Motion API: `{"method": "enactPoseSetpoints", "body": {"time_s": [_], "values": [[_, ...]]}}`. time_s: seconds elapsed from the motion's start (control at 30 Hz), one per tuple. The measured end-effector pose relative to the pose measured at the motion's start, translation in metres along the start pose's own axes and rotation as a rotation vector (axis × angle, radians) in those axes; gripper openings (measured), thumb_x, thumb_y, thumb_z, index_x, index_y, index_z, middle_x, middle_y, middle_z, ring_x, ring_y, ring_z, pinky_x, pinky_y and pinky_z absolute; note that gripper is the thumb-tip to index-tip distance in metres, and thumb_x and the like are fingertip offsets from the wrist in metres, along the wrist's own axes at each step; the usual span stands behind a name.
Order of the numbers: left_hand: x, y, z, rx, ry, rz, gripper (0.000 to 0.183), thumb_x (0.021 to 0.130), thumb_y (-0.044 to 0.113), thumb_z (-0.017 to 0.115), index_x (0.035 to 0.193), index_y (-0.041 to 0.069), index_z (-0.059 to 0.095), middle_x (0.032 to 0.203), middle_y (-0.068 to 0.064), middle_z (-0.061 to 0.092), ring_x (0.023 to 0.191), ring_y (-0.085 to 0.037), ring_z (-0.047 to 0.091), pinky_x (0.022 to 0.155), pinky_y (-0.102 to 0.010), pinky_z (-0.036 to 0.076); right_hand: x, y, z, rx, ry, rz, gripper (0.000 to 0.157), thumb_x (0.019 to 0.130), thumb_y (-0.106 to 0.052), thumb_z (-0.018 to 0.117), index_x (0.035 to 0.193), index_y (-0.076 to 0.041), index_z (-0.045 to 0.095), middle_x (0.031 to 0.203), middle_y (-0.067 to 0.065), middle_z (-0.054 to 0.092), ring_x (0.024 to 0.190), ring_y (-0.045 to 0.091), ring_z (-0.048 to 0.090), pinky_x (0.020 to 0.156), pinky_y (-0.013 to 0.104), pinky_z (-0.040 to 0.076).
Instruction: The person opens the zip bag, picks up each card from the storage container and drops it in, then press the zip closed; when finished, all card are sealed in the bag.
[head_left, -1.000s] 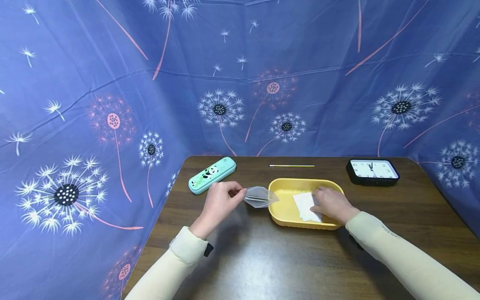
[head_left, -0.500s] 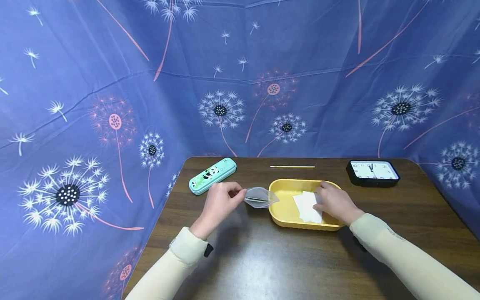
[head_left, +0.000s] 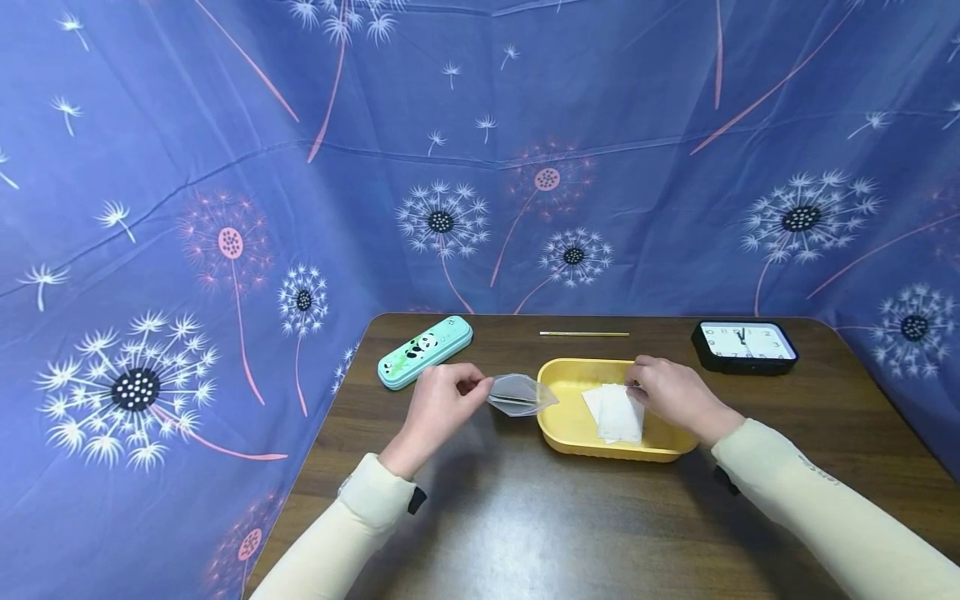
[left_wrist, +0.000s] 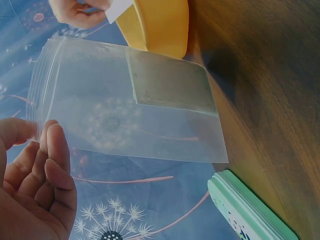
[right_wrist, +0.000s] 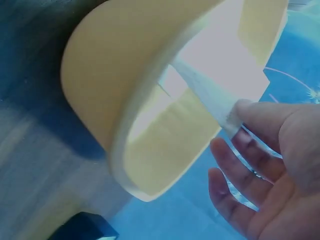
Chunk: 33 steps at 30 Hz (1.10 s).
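Observation:
My left hand (head_left: pixel 444 408) pinches the edge of a clear zip bag (left_wrist: pixel 100 95) between thumb and fingertips, left of the yellow tray (head_left: pixel 564 412). A flat greyish rectangle (left_wrist: pixel 172 82) lies inside the bag's far end. Over the tray's right side, my right hand (head_left: pixel 678 396) pinches a white piece of paper (head_left: pixel 621 415) by its edge, between thumb and index finger. That piece is raised and tilted in the right wrist view. Under it, another white piece (head_left: pixel 591 402) lies in the tray, partly covered. The remaining fingers of the right hand are loosely bent.
A mint-green pencil case (head_left: pixel 425 352) with a panda on it lies at the back left. A pencil (head_left: pixel 585 334) lies behind the tray. The black-framed clock (head_left: pixel 744 346) is at the back right of the wooden table (head_left: pixel 510 517). Dandelion-patterned blue cloth (head_left: pixel 480 167) hangs behind.
My right hand has moved slightly up and right, drawing back from the tray's inside with the edge of a white piece lifted. The left hand and zip bag have stayed in place.

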<state>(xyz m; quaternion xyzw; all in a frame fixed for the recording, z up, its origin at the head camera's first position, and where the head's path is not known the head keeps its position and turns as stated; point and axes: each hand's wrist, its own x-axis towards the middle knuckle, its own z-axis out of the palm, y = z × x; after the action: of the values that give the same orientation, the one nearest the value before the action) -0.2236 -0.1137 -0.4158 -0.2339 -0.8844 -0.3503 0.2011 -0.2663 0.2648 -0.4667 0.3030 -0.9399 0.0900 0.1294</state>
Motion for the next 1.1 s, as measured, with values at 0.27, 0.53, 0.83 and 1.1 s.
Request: {"method": "enactPoseSetpoints", "body": {"time_s": [0.27, 0.53, 0.83, 1.1], "values": [[0.000, 0.002, -0.001, -0.003, 0.001, -0.003, 0.013, 0.091, 0.014, 0.077, 0.078, 0.018, 0.077, 0.067, 0.015, 0.065, 0.058, -0.001, 0.056, 0.056, -0.026, 0.047, 0.001, -0.010, -0.017, 0.033, -0.038, -0.047, 0.019, 0.085, 0.004, 0.079, 0.078, -0.014, 0.073, 0.078, -0.005, 0.068, 0.065, 0.008, 0.056, 0.058, 0.035, 0.051], [-0.001, 0.000, 0.000, -0.002, 0.007, 0.006, 0.013, 0.090, 0.013, 0.077, 0.078, 0.018, 0.077, 0.067, 0.015, 0.065, 0.059, -0.001, 0.056, 0.056, -0.026, 0.048, 0.003, -0.022, -0.030, 0.055, -0.049, -0.007, 0.015, 0.088, -0.003, 0.080, 0.081, -0.016, 0.074, 0.080, -0.006, 0.069, 0.065, 0.006, 0.056, 0.058, 0.034, 0.050], [0.000, 0.000, 0.000, 0.005, 0.014, 0.015, 0.013, 0.090, 0.014, 0.077, 0.078, 0.020, 0.077, 0.067, 0.016, 0.064, 0.059, 0.000, 0.056, 0.056, -0.025, 0.048, 0.010, -0.036, -0.040, 0.025, 0.147, -0.106, 0.015, 0.084, -0.006, 0.082, 0.083, -0.018, 0.074, 0.082, -0.008, 0.067, 0.067, 0.009, 0.058, 0.059, 0.035, 0.051], [0.001, 0.001, -0.001, -0.003, 0.010, 0.015, 0.013, 0.090, 0.014, 0.076, 0.078, 0.020, 0.077, 0.067, 0.017, 0.064, 0.059, 0.000, 0.056, 0.056, -0.026, 0.047, 0.018, -0.052, -0.060, -0.002, 0.366, -0.230, 0.009, 0.083, -0.008, 0.079, 0.084, -0.014, 0.072, 0.084, -0.004, 0.067, 0.073, 0.017, 0.064, 0.066, 0.042, 0.053]]}}
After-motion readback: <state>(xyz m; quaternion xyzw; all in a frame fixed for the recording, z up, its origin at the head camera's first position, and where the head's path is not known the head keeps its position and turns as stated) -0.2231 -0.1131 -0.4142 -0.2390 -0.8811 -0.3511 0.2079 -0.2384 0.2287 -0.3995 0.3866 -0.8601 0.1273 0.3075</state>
